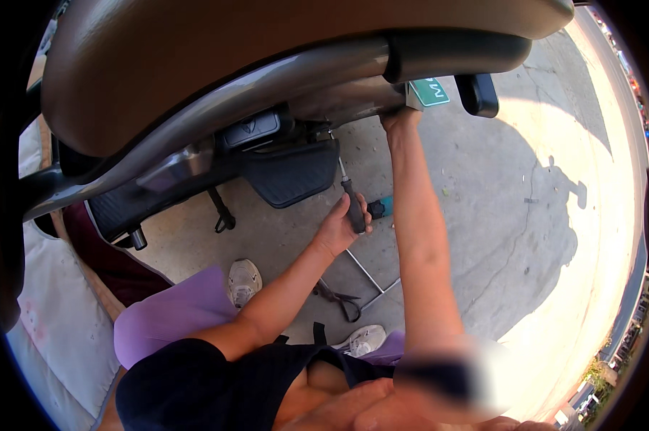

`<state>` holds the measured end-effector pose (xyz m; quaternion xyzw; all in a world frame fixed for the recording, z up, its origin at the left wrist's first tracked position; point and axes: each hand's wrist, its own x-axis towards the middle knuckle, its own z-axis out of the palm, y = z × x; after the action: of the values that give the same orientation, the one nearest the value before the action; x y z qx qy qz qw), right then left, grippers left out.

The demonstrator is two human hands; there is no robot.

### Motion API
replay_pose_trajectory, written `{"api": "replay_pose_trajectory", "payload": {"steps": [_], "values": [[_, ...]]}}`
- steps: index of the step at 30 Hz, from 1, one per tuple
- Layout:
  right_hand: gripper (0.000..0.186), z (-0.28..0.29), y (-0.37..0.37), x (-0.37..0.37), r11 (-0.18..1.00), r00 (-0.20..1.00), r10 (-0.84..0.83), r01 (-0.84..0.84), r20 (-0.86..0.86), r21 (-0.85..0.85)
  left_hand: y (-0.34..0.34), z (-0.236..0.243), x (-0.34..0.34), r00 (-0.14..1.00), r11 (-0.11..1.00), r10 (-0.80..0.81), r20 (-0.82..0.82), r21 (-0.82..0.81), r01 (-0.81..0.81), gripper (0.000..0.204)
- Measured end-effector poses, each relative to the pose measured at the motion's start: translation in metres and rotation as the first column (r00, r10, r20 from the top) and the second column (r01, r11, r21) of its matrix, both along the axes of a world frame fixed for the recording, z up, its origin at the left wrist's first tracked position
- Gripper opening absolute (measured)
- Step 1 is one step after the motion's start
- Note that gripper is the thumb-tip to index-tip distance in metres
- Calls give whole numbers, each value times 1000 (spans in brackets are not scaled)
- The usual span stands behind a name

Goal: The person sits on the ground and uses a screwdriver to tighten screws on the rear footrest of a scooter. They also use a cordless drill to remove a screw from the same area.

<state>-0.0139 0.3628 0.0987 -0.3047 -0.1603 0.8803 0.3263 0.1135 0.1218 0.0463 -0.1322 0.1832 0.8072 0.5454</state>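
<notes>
My left hand [333,228] is closed round the dark handle of a screwdriver [352,205]. Its metal shaft points up at the underside of a scooter [350,97], beside a black flap-like panel [296,176]. Whether the tip sits in a screw I cannot make out. Stretched forward, my right hand [402,120] touches the rear of the scooter, just below a green number plate [431,92]. The bodywork hides most of its fingers.
A T-handled wrench [371,280] and a dark plier-like tool [342,298] lie on the concrete, near a teal and black tool [380,207]. My shoes [245,284] stand close by. A black bracket [479,95] juts from the scooter's rear; a padded pale cover [58,323] hangs at left.
</notes>
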Motion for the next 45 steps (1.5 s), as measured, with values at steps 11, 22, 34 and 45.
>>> {"api": "replay_pose_trajectory", "payload": {"steps": [11, 22, 34, 45], "values": [[33, -6, 8, 0, 994, 994, 102, -104, -40, -46, -3, 14, 5, 982, 967, 34, 183, 242, -79, 39], [45, 0, -70, 99, 674, 777, 58, -494, 627, 549, -2, 1, 3, 990, 991, 136, 26, -2, -136, 43], [40, -23, -186, 191, 348, 704, -189, -604, 685, 717, -3, -2, -16, 999, 998, 16, -29, -60, -17, 30], [43, -25, -175, 195, 777, 780, 221, -504, 586, 378, -6, 8, -42, 953, 980, -93, -287, -196, 37, 23]]}}
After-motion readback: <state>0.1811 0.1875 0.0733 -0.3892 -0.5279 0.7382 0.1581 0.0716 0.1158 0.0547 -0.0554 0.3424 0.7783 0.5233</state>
